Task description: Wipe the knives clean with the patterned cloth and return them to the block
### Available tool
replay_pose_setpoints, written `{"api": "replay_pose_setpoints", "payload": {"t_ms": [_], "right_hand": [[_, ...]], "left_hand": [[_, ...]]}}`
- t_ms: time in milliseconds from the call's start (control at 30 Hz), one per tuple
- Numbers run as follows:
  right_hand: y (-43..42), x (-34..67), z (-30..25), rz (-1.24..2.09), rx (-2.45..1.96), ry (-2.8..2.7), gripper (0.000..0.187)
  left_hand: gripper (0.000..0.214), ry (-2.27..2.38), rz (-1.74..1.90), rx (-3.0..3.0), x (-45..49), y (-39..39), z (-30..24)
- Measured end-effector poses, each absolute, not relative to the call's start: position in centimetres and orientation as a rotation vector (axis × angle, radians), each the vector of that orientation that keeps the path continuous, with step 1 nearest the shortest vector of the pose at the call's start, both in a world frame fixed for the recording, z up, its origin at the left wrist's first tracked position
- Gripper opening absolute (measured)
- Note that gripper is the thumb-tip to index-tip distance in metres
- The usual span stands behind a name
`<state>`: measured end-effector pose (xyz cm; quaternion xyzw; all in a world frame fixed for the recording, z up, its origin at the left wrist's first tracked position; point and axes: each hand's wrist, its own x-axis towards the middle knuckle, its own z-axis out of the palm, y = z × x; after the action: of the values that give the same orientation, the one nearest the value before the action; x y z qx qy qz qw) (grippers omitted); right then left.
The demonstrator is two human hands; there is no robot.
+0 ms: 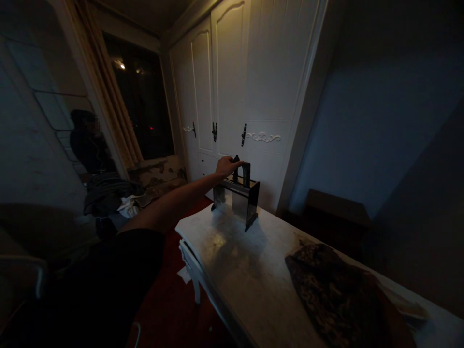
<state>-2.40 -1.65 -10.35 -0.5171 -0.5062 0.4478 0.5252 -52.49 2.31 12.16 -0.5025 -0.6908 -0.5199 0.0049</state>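
My left hand (225, 166) reaches out from the left side, its fingers closed at the black handle (246, 173) on top of an upright metal box (234, 200). The box has shiny sides, dark edges and small black feet; its exact kind is hard to make out in the dim light. It stands at the far end of a white table (213, 246), which reflects it. My right hand is out of view. Nearer on the tabletop lies a dark patterned cloth (326, 285).
A white wardrobe (232, 87) stands behind the table. A dark box-shaped piece (337, 208) is by the right wall. Left, clothes (108, 193) are piled below a curtain (108, 87). A person in dark clothes (87, 145) shows at far left, perhaps mirrored. The floor (170, 299) is red.
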Motion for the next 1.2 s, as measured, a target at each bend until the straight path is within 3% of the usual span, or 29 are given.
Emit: {"api": "replay_pose_setpoints", "payload": {"t_ms": [167, 600, 733, 1000, 1200], "right_hand": [[-1.3, -2.6, -11.4, 1.165, -1.21, -1.031, 0.039], [-1.2, -2.3, -11.6, 1.226, -1.196, -1.018, 0.044], [-1.6, -2.7, -10.8, 1.198, -1.183, -1.015, 0.041], [-2.5, -4.2, -8.8, 1.333, -1.184, -0.795, 0.036], [-3.0, -5.3, -8.2, 1.444, -1.097, -0.733, 0.043]], "left_hand": [[0.04, -2.193, -1.644, -1.58, -52.2, 2.1, 12.0], [0.032, -2.208, -1.61, -1.61, -52.6, 1.0, 11.1], [0.04, -2.082, -1.832, -1.364, -51.5, 0.4, 11.4], [0.023, -1.534, -2.369, -0.904, -45.3, -2.7, 12.6], [0.017, -1.559, -2.482, -1.064, -36.2, -7.3, 7.7]]}}
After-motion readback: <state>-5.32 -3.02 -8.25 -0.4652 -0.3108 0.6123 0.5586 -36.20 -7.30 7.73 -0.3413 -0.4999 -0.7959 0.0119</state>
